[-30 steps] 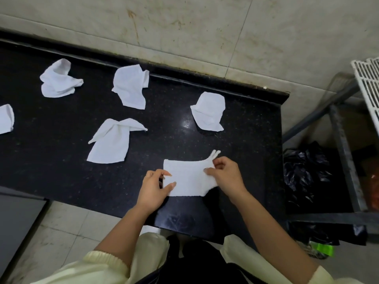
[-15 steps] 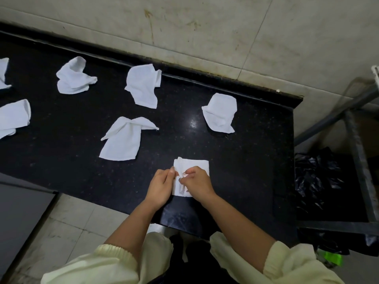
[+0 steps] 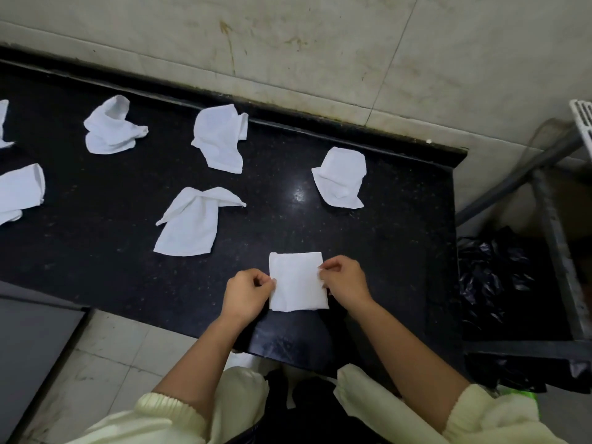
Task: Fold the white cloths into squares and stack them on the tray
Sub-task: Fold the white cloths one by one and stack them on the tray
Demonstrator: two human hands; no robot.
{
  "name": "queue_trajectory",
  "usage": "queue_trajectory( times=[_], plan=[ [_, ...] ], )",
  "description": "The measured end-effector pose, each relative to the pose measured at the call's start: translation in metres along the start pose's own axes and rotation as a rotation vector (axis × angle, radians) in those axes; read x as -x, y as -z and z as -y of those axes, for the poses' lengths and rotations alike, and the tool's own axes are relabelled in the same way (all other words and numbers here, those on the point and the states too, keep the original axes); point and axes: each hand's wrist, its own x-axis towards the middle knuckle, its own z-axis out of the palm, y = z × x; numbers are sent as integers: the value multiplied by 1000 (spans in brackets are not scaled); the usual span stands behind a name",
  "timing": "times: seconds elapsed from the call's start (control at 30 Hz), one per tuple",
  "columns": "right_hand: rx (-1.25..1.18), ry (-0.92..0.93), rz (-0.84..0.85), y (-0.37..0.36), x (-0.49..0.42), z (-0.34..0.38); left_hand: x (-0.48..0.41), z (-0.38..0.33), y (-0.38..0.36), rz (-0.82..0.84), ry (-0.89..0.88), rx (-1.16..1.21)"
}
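Dim, even indoor light from above. Small glare spot on glossy black worktop [image 3: 298,193]. Soft shadows beside hands. Wide-angle bend at edges; corners slightly soft, centre sharp. White cloths bright, near overexposed.

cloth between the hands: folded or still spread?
Folded. The cloth lies flat on the black counter as a compact near-square; left hand and right hand pinch its side edges.
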Motion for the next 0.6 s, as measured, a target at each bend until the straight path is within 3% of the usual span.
queue_trajectory(
  times=[0.1, 0.23, 0.4, 0.6],
  plan=[
    [25, -27, -57, 5, 0, -9, 0, -3, 0, -67, 32, -41],
    [1, -63, 16, 0, 5, -11, 3, -14, -4, -110, 101, -18],
    [-153, -108, 102, -7, 12, -2, -1, -29, -7, 147, 197, -96],
    [-524, -200, 167, 10, 15, 14, -1, -44, 3, 313, 395, 347]
  ],
)
